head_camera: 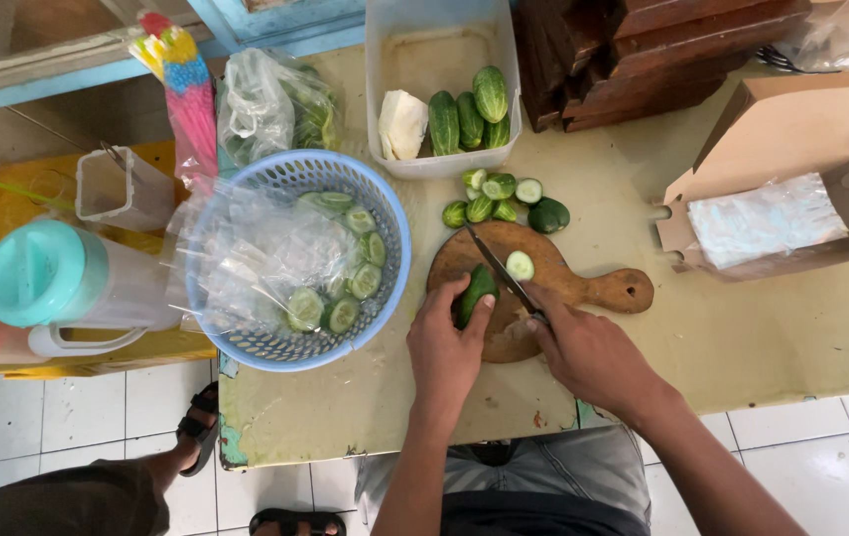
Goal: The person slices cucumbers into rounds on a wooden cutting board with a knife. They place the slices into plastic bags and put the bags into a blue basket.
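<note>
Head view shows me my left hand (447,342) pinning a green cucumber (475,293) on the round wooden cutting board (583,283), fingers curled over it. My right hand (588,352) grips a knife (500,268), blade angled across the board beside a cut slice (520,265). A blue basket (385,203) of slices sits just left.

cucumber (475,292) | green, partly sliced | on wooden cutting board (583,283)
</note>
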`<move>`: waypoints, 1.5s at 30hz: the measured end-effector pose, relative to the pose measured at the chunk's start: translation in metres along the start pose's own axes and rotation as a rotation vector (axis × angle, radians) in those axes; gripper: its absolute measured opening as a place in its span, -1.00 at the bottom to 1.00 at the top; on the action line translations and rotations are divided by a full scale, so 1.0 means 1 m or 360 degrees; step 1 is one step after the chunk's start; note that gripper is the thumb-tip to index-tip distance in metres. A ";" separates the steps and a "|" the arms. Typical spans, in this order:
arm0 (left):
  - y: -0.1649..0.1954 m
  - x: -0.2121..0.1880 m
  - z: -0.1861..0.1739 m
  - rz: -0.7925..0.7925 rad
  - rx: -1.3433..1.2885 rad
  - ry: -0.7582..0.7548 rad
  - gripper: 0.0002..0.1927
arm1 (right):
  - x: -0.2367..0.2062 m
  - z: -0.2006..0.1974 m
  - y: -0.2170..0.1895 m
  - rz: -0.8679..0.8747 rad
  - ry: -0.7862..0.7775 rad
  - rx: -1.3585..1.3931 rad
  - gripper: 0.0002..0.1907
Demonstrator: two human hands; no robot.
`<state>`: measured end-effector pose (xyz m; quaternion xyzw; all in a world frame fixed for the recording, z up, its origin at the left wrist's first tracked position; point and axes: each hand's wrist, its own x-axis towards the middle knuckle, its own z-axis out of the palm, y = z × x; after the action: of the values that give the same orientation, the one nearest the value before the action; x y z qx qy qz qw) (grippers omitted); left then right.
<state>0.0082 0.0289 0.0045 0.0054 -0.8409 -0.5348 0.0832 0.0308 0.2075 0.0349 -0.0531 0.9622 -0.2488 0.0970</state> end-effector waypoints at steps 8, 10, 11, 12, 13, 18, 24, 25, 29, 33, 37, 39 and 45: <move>0.000 -0.009 0.002 -0.0012 0.0003 0.0006 -0.65 | -0.010 -0.030 0.039 0.0014 -0.0163 -0.0226 -0.51; -0.001 -0.010 0.003 0.0023 0.0018 0.0030 -0.65 | -0.004 -0.033 0.045 0.0138 -0.0260 -0.0288 -0.51; -0.001 -0.010 0.004 0.0033 0.0030 0.0041 -0.65 | -0.001 -0.034 0.048 0.0199 -0.0306 -0.0320 -0.51; -0.001 -0.010 0.004 0.0047 0.0037 0.0053 -0.65 | 0.004 -0.036 0.050 -0.0015 -0.0164 -0.0264 -0.55; -0.001 -0.011 0.004 0.0033 0.0065 0.0039 -0.65 | 0.009 -0.038 0.053 -0.0224 -0.0021 -0.0210 -0.58; 0.002 -0.012 0.008 0.0067 0.0079 0.0056 -0.66 | 0.040 -0.055 0.067 0.0009 -0.0153 -0.0253 -0.61; 0.003 -0.011 0.010 -0.0013 0.0071 0.0046 -0.64 | 0.063 -0.063 0.067 0.0107 -0.0141 -0.0281 -0.58; 0.003 -0.011 0.010 0.0005 0.0079 0.0047 -0.64 | 0.062 -0.064 0.066 0.0100 -0.0136 -0.0271 -0.57; 0.000 -0.007 0.011 0.0090 0.0093 0.0060 -0.64 | 0.044 -0.062 0.063 0.0212 -0.0146 -0.0080 -0.55; -0.002 -0.002 0.015 0.0092 0.0057 0.0064 -0.64 | 0.012 -0.041 0.055 -0.0110 0.0082 0.0334 -0.43; -0.002 0.001 0.020 0.0136 0.0112 0.0073 -0.66 | -0.019 -0.009 0.036 0.0135 0.0125 0.0565 -0.31; -0.003 -0.001 0.020 0.0164 0.0170 0.0051 -0.65 | -0.033 0.006 0.025 0.0256 0.0124 0.0619 -0.30; -0.009 -0.005 0.016 0.0391 0.0075 -0.0022 -0.59 | -0.058 0.035 0.002 0.0304 0.0180 0.0574 -0.32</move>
<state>0.0098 0.0395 -0.0105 -0.0994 -0.8481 -0.5007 0.1420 0.0951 0.2020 0.0134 0.0705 0.9067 -0.4093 0.0738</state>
